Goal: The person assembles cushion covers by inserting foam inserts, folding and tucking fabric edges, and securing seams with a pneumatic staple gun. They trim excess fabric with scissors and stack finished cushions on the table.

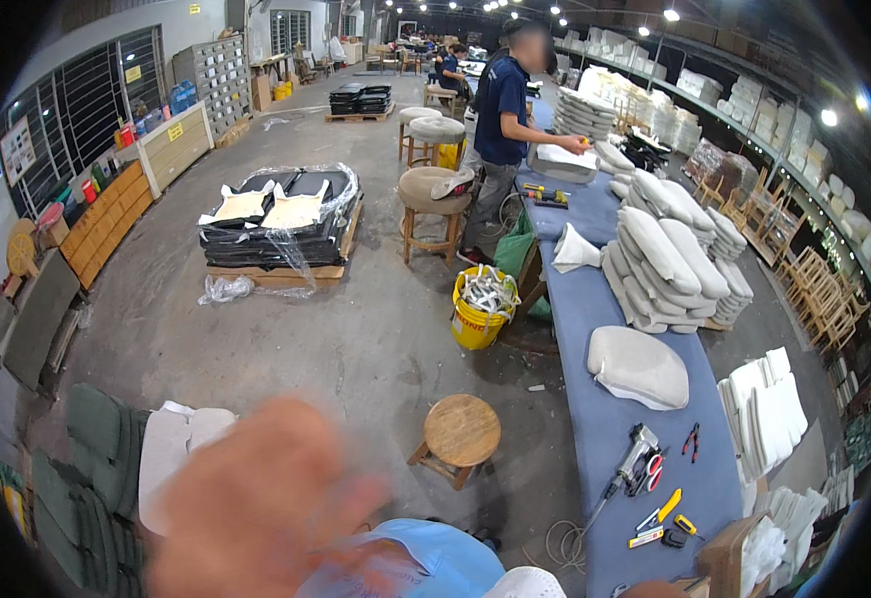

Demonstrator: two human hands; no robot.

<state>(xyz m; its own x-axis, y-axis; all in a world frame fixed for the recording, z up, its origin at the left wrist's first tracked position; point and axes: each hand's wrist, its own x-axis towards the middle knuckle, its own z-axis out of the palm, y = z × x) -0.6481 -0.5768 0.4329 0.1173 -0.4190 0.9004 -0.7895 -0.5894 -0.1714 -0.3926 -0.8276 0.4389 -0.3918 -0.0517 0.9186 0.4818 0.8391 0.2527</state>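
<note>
Close to the camera at the lower left, my left hand [266, 488] is raised and badly smeared by motion. Its fingers cannot be made out, nor whether anything is in them. Behind it lie grey padded cushions [201, 429], and beside those is a stack of dark green cushions [102, 448]. Below, my blue shirt [426, 553] shows at the lower edge. No clear view of my right hand appears. On the blue-covered table [605, 399] to the right rest a grey padded seat [638, 367], a staple gun [640, 448], red-handled scissors [647, 475], pliers [692, 443] and a yellow cutter [670, 504].
A round wooden stool [462, 431] stands left of the table. Beyond it is a yellow bucket [482, 309] full of pale strips. A wrapped pallet load [276, 224] sits on the floor farther left. At the table's far end works another person [507, 110]. Cushion stacks [665, 259] line its right side.
</note>
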